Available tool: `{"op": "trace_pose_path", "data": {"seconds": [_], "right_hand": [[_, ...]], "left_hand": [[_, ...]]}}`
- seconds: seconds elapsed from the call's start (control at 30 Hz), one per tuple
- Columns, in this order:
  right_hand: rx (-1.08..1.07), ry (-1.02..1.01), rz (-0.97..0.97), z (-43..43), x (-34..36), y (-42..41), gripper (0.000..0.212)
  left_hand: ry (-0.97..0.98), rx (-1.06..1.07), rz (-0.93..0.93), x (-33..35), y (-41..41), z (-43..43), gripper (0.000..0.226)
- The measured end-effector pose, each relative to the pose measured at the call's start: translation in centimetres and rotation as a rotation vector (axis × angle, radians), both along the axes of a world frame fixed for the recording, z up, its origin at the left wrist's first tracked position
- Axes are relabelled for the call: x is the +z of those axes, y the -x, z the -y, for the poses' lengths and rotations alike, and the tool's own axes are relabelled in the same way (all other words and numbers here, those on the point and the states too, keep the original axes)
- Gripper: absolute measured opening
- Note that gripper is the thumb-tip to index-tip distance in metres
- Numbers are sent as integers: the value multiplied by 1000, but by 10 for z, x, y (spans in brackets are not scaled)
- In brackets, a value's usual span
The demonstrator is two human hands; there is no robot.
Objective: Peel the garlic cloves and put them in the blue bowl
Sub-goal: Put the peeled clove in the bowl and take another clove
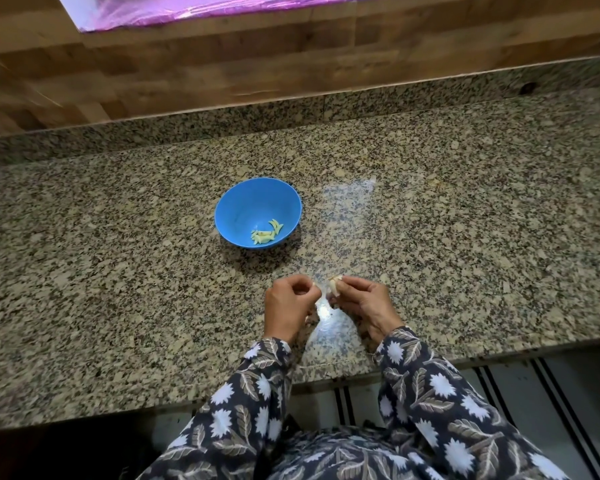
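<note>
1. Right hand (pixel 361 303) pinching a garlic clove (pixel 334 285) above the counter (pixel 118 271), short of the blue bowl (pixel 236 206).
2. Left hand (pixel 288 303) curled shut, perhaps on a scrap of skin; too small to tell.
3. Could slip from the fingertips if skin tears suddenly.

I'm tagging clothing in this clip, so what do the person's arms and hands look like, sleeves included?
Both arms wear long, loose sleeves of dark navy fabric printed with white spiky flowers and beige-brown leaves: left sleeve, right sleeve. The cuffs end at the wrists. The left hand and right hand are bare, with no gloves; no jewellery is visible.
</note>
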State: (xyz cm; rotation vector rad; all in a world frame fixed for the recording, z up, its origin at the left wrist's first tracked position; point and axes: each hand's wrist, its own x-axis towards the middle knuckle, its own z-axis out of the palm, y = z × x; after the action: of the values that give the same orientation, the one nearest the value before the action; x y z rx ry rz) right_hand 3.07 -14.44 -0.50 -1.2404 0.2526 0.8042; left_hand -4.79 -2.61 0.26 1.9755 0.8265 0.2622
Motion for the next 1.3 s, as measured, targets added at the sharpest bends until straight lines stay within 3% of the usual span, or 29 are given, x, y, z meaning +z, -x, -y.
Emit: {"op": "trace_pose_path", "data": {"seconds": [0.13,0.2,0.3,0.47,0.53,0.63,0.73,0.83,0.97,1.1,1.17,1.3], "right_hand": [[103,501,537,9,-10,-12,22],[136,629,713,13,-12,-19,21],[192,731,821,17,-17,-26,23],[230,881,889,23,-22,-26,27],[212,1002,1040,22,-20,-19,30],[203,868,1288,10,-19,4,28],[448,711,1385,-5,-29,26,32],[603,729,1365,-6,-49,32,39],[618,739,1298,-4,-59,30,43],[605,687,1273,-5,-58,28,42],[583,629,1212,-5,-54,26,40],[482,468,1061,-8,-37,21,35]], "left_hand": [[379,119,-8,-5,4,-14,5],[278,120,-53,-12,6,-19,10],[57,53,-127,-16,6,-25,19],[146,52,-131,-16,4,-34,10],[151,40,-170,-17,3,-37,7],[88,3,-260,-17,-3,-41,6],[-51,-27,-369,-14,-13,-41,11],[-224,-53,-422,-7,-16,-39,13],[-391,-123,-308,-10,-6,-32,13],[-593,-277,-313,-12,2,-24,16],[-420,-251,-290,-10,-1,-26,13],[300,-98,-96,4,-3,-31,18]]}}
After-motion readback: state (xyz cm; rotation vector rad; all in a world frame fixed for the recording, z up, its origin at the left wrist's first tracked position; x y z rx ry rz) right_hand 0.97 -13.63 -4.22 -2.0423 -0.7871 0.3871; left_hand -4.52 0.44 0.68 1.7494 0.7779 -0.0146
